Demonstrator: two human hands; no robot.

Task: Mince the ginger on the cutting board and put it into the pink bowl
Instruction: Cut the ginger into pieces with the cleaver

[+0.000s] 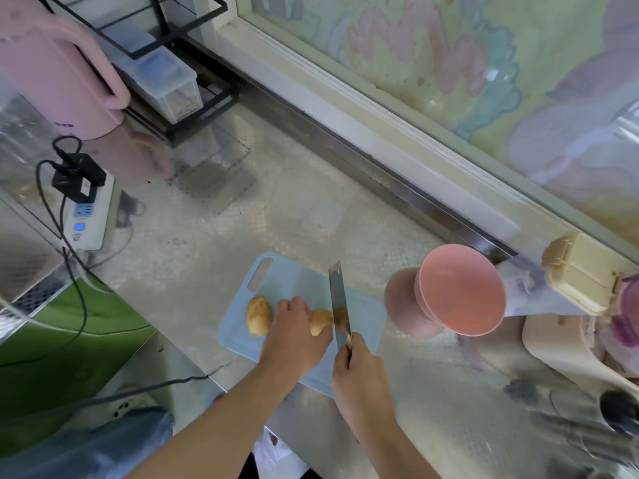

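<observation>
On the pale blue plastic cutting board (294,281), the left hand (294,335) has its grip on a tan ginger piece (320,321); the right hand (359,371) grips the steel cleaver (337,299), its blade on the ginger. The round pink bowl (461,288) lies at three o'clock.

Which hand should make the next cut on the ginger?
Right. The right hand grips the knife, blade against the ginger piece. The left hand steadies that piece on the cutting board.
</observation>
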